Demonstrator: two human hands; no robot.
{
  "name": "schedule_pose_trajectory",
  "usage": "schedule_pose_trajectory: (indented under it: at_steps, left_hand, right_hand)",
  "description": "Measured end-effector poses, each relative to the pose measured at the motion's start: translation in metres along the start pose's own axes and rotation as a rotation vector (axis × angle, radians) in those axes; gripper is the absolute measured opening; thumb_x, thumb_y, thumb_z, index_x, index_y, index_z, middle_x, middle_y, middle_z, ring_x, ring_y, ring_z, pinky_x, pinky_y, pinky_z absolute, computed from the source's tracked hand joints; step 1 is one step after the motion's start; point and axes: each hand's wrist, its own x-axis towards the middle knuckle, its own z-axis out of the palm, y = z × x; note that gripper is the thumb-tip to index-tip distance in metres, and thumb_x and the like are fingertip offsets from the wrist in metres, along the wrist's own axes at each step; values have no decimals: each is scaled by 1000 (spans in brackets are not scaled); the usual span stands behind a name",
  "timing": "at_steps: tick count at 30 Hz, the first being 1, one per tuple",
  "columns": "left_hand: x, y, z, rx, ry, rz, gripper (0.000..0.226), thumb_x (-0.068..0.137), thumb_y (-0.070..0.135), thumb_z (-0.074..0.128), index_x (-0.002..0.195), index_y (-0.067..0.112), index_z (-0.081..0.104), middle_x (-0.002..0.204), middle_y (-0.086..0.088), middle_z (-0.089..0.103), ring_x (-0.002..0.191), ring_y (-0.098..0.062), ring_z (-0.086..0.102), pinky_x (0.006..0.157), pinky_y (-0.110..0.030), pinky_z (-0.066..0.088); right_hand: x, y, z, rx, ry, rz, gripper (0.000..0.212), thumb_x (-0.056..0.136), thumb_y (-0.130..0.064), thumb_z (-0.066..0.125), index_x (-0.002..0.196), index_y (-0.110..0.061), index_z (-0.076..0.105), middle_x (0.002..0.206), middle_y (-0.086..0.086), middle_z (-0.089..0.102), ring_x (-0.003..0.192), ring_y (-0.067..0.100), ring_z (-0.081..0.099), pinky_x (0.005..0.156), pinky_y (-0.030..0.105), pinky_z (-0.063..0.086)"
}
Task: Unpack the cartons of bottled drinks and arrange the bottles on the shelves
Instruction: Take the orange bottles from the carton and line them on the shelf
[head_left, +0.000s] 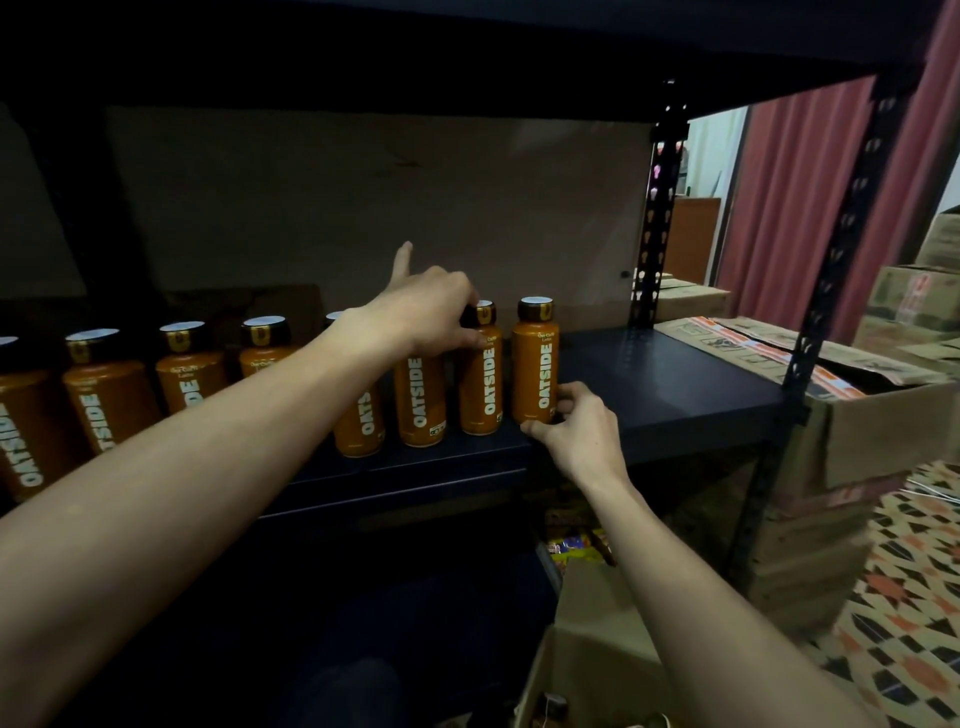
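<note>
1. The shelf (649, 395), the dark board across the middle of the frame, shows bare surface right of centre. That is probably where the next bottles belong, so each should go tight against the last.
2. A taped carton (852, 415) sits at the right edge beside the rack. An open carton (587, 649) lies at the bottom, right of centre, and is likely the supply. Its contents are too dark to make out.
3. The row of orange bottles (187, 374) runs upright from the left edge to the centre, labels mostly forward. The step in hand looks like squaring up its right end.
4. The left hand (426, 306), just above centre, curls over the cap of the neighbouring bottle (480, 384), thumb on its shoulder and index finger pointing up. It should hold that bottle steady, pressing down rather than sideways, so the row does not topple.
5. The right hand (576, 431), just right of centre, pinches the foot of the end bottle (535, 364), fingertips curled at its base near the shelf's front lip. Sliding from low down is wise, because a push near the top would tip a tall, narrow bottle.
6. The end bottle stands just beside its neighbour with a thin gap. Close the gap, align the fronts, and turn the label square to the aisle.
</note>
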Motion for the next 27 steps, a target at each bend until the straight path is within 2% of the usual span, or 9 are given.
schedule_pose_trajectory:
  at_steps: [4, 8, 11, 14, 19, 23, 27]
  left_hand:
    - [-5, 2, 0, 38, 16, -13, 58, 93, 52, 57, 140, 20, 47, 118, 1, 66, 131, -23, 51, 117, -59, -9]
    - [-26, 11, 7, -83, 158, 13, 78, 91, 51, 60, 153, 15, 28, 146, -5, 51, 141, -22, 39, 120, -54, -5]
    - [-55, 28, 21, -225, 288, 82, 81, 91, 49, 61, 155, 16, 24, 153, -5, 42, 142, -20, 37, 122, -46, 14]
    - [-81, 48, 41, -416, 296, 118, 80, 91, 46, 64, 155, 19, 24, 154, -3, 41, 140, -17, 39, 115, -35, 33]
    - [-96, 90, 103, -528, 154, 207, 73, 89, 48, 66, 150, 20, 36, 145, 1, 52, 132, -17, 50, 106, -42, 46]
    - [-93, 135, 159, -606, -90, 307, 78, 87, 45, 68, 152, 21, 31, 140, 0, 57, 125, -20, 57, 101, -44, 48]
    - [-92, 174, 211, -533, -275, 337, 79, 88, 49, 65, 152, 24, 27, 136, -4, 58, 121, -21, 58, 96, -43, 52]
  right_hand:
    - [-6, 1, -12, 29, -23, -34, 75, 81, -21, 84, 145, -15, 46, 141, 6, 57, 131, 22, 53, 106, 36, 44]
    - [-15, 9, -29, 2, 15, -85, 65, 85, -25, 80, 142, -17, 51, 141, 3, 57, 129, 18, 54, 101, 32, 44]
    - [-27, 18, -46, -8, 59, -92, 51, 86, -25, 78, 134, -19, 60, 132, 2, 63, 123, 16, 58, 95, 27, 44]
    - [-42, 30, -64, -18, 95, -91, 39, 86, -25, 77, 123, -21, 67, 123, 0, 67, 116, 14, 61, 95, 27, 47]
    - [-76, 63, -88, -150, 90, -46, 29, 86, -26, 76, 114, -23, 71, 114, -2, 70, 109, 12, 63, 95, 25, 48]
    - [-101, 99, -98, -301, 4, 37, 29, 87, -26, 74, 115, -19, 71, 113, -1, 71, 107, 13, 64, 92, 25, 48]
    - [-118, 148, -95, -409, -117, 147, 33, 89, -31, 72, 120, -19, 69, 118, 3, 69, 111, 18, 63, 92, 30, 49]
